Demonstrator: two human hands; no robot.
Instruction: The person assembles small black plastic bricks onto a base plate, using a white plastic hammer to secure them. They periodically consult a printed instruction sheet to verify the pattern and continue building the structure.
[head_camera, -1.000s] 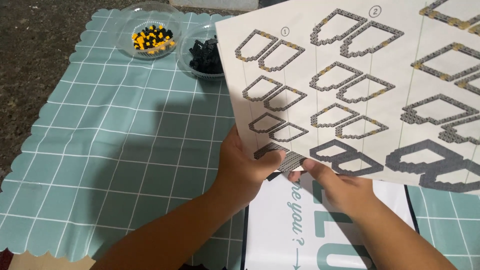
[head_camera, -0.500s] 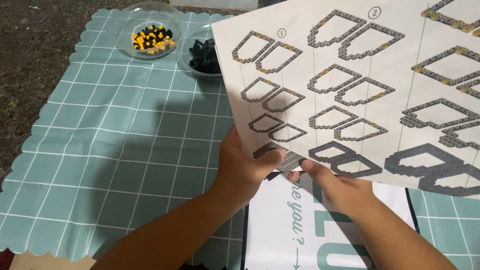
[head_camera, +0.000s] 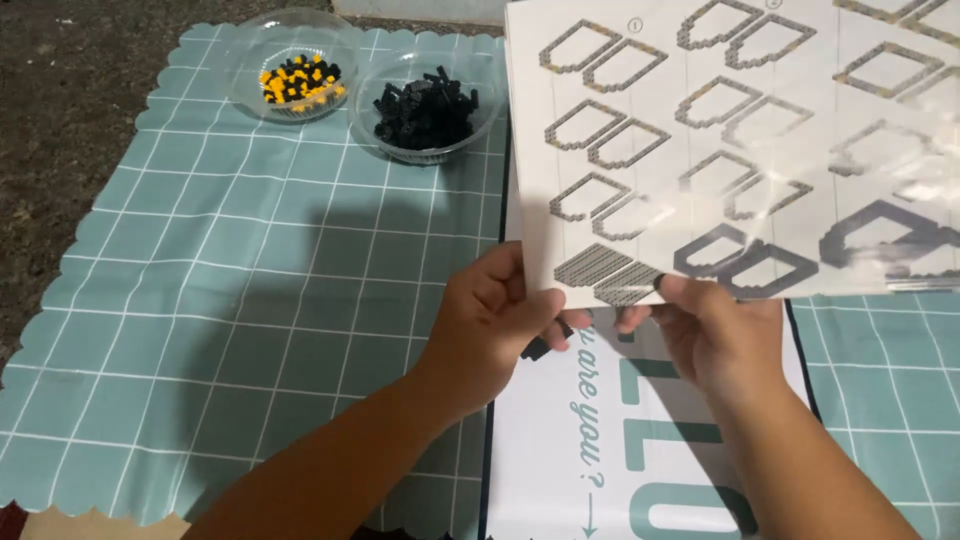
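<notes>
My left hand (head_camera: 490, 330) and my right hand (head_camera: 715, 325) both grip the lower edge of a large glossy instruction sheet (head_camera: 740, 130), held up in front of me. It is printed with grey diagrams of small block shapes. A small dark piece (head_camera: 535, 347) shows under my left fingers, below the sheet's corner. The sheet hides part of the table behind it and glare washes out its right side.
Two clear bowls sit at the back: one with yellow and black small bricks (head_camera: 298, 80), one with black bricks (head_camera: 425, 105). A teal checked tablecloth (head_camera: 230, 300) covers the table. A white card with teal lettering (head_camera: 620, 450) lies under my hands.
The sheet has turned less tilted and shifted right and up, uncovering the black-brick bowl. Both hands stay on its lower edge.
</notes>
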